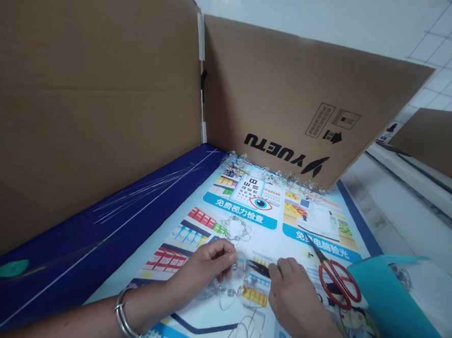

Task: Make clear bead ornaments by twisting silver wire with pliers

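Silver wire loop with clear beads [230,292] pinched in our left hand [204,269]; right hand [291,290] pinching black tweezers [260,269] at 3 o'clock; slip could kink wire.

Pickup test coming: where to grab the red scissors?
The red loop handles of the scissors, straight from above. They lie flat on the printed mat, blades pointing away, so the loops sit nearest, clear of the right hand.

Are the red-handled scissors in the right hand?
No, the red-handled scissors lie on the printed poster beside the right hand, which pinches black tweezers.
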`<state>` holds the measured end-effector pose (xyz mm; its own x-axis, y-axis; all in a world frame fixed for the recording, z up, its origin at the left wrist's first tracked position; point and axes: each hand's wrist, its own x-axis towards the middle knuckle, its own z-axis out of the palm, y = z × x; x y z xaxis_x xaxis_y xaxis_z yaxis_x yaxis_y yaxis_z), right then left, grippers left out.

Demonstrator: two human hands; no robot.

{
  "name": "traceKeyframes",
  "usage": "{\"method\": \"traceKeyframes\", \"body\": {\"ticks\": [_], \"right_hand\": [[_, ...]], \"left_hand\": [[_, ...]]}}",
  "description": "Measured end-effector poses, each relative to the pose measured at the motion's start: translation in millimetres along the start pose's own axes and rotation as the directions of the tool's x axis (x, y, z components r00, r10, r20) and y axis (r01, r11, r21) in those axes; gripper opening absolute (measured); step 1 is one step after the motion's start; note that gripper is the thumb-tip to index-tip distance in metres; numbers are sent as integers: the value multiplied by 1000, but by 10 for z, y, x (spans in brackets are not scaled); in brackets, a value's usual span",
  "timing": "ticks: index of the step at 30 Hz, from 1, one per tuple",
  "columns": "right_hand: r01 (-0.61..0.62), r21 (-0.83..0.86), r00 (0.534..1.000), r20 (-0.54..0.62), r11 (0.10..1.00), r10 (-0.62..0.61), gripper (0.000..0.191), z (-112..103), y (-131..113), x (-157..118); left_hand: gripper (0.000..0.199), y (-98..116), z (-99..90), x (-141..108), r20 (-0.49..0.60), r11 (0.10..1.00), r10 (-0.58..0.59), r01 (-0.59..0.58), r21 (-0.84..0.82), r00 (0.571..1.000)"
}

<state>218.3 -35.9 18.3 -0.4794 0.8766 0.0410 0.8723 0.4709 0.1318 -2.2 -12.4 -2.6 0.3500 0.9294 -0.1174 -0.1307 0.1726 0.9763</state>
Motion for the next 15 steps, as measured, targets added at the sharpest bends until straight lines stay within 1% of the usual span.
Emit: {"method": "traceKeyframes", "body": {"ticks": [2,4,7,9,10,11,13,15], "right_hand": [[-1,-16,999,-36,1000,1,19,82,-5,24],[-23,13,996,-84,1000,24,14,146,21,52],[-55,56,990,-128,997,62,2,178,95,75],[-77,147,987,-131,986,97,9,150,140,67],[-101,247,982,-131,964,137,12,124,154,58],[-131,375,975,-121,918,188,15,95,160,47],[-186,596,949,-96,781,300,18,45,149,30],[-214,701,932,-63,681,357,21,26,115,27]], "left_hand": [[24,1,-1,-1,5,1000,3,-3,-6,1000],[25,4,-2,-1,16,1000,3,-3,-26,1000],[28,6,-4,-4,44,997,13,-10,-71,999],[29,2,-11,-7,62,995,18,-11,-99,998],[29,-2,-15,-9,68,994,21,-13,-112,997],[29,-7,-20,-9,73,992,25,-16,-123,997],[29,-17,-29,-7,76,991,36,-26,-134,996],[29,-21,-33,-2,69,991,43,-34,-130,997]]}}
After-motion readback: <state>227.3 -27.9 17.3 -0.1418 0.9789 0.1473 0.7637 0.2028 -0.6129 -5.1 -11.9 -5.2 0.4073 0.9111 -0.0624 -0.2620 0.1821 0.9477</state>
